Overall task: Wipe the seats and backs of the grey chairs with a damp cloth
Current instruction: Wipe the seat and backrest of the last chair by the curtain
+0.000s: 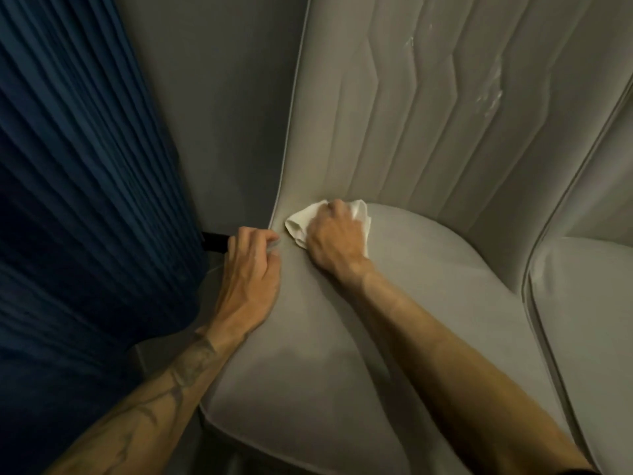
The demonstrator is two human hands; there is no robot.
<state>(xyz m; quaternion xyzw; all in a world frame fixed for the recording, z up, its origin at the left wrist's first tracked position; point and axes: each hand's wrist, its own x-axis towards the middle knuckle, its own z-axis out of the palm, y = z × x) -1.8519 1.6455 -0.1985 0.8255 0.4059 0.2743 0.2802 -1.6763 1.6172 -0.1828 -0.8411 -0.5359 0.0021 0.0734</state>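
A grey padded chair fills the middle of the head view, with a rounded seat [394, 303] and a quilted back [411, 114]. My right hand [337, 240] presses a white cloth [359, 214] onto the seat's far left corner, where the seat meets the back. My left hand [251, 272] rests on the seat's left edge, fingers curled over the rim and touching the chair; it holds nothing loose. Pale smears [493, 87] show on the upper right of the back.
A dark blue pleated curtain [78, 200] hangs close along the left. A second grey chair [589, 320] stands tight against the right side. A grey wall [219, 114] is behind, and a dark object [214, 242] pokes out beside my left hand.
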